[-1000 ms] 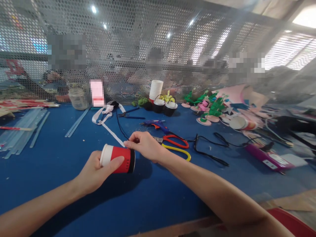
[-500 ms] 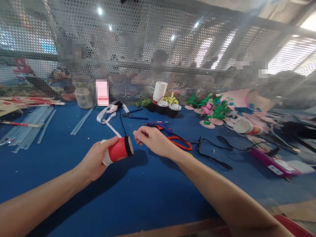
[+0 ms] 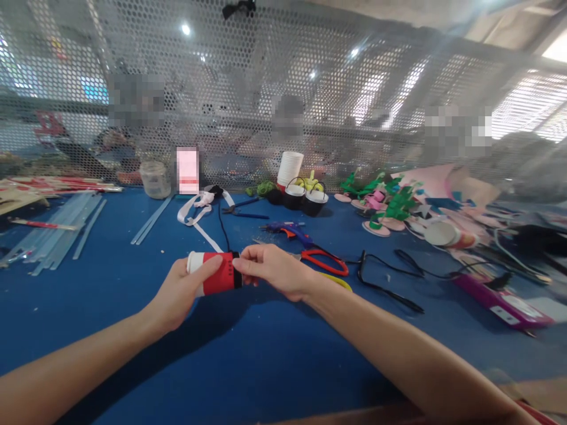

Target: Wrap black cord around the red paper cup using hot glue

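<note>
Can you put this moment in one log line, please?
left hand: holding red-and-white cup sideways | right hand: at cup's black band | beyond: glue gun on blue table

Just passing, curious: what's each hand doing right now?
Left hand: closed, holding the red-and-white cup.
Right hand: at its black band; whether closed cannot be told.

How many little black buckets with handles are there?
2. Both stand near the back of the blue table: the left bucket in front of the white cup stack, the right bucket beside that one. Others could be hidden from view.
</note>
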A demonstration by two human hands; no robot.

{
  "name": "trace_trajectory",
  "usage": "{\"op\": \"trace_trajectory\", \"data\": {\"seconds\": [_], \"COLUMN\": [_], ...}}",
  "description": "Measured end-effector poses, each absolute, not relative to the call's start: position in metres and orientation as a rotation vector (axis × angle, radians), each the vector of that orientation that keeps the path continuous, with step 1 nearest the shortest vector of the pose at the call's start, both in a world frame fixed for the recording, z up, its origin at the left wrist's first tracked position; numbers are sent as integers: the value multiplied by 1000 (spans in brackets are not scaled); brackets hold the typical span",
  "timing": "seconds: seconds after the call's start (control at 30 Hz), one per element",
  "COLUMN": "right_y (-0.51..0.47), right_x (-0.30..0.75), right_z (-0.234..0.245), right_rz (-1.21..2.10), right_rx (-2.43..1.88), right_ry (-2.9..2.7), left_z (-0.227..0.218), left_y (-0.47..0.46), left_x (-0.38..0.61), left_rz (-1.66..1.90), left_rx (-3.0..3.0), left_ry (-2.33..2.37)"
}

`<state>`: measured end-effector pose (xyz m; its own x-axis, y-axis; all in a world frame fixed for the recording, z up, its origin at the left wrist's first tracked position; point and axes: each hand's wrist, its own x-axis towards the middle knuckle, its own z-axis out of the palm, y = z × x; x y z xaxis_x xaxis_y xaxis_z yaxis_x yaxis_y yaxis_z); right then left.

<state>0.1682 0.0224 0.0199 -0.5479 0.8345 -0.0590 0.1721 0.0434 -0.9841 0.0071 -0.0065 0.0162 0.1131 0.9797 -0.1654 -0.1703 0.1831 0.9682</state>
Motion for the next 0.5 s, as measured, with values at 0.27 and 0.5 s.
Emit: {"op": "trace_trajectory", "data": {"seconds": [0.27,0.5], "right_y": [4,-4], "right_x": [177,178], "right_z": [13,2], "right_rz": [1088,675], "right_rx": [-988,-881], "right_ry": [-1914,-2160], "left_z": [19,18], "left_y": [0,2], "left_x": [2,1], "left_rz": [888,800], "left_rx": [953,964], "left_ry": [1011,1003]}}
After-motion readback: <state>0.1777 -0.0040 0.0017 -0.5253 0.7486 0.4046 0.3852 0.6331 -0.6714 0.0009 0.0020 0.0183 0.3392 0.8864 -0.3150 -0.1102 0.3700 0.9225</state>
